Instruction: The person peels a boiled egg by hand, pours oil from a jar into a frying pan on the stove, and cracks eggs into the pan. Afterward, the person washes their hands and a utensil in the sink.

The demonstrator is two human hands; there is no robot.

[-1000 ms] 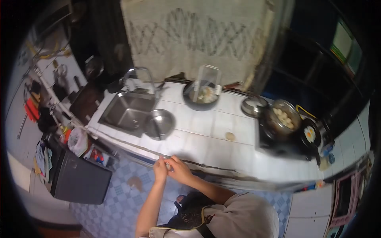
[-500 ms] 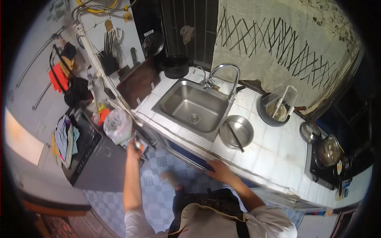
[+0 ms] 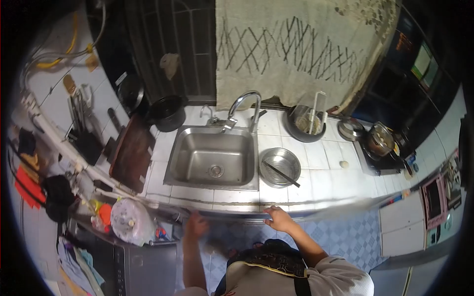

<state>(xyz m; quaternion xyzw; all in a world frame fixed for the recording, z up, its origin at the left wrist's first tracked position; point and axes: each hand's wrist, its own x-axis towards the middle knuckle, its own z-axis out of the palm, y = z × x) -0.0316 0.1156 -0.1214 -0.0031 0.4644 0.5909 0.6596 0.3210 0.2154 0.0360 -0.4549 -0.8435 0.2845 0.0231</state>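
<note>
My left hand (image 3: 197, 225) is smeared by motion below the counter's front edge, left of the sink, and its fingers do not show clearly. Beside it stands a bin lined with a translucent plastic bag (image 3: 132, 223), with a small red and blue item (image 3: 161, 232) at its right. My right hand (image 3: 278, 219) is at the counter's front edge, thumb and fingers apart, holding nothing that I can see. Above it on the tiled counter (image 3: 237, 197) sits a steel bowl (image 3: 280, 167), a dark stick (image 3: 281, 174) lying across it. The steel sink (image 3: 197, 160) is left of the bowl.
A black pot (image 3: 168, 114) stands behind the sink, near a brown cutting board (image 3: 132, 155). To the right are a dark pot (image 3: 302, 134) with a clear lid-like piece and a pan (image 3: 380, 140) on the stove. A small pale round spot (image 3: 344, 164) shows on the counter.
My left hand has moved right, away from the bagged bin; the small item earlier in it no longer shows there. My right hand stays at the counter edge. The view has turned right.
</note>
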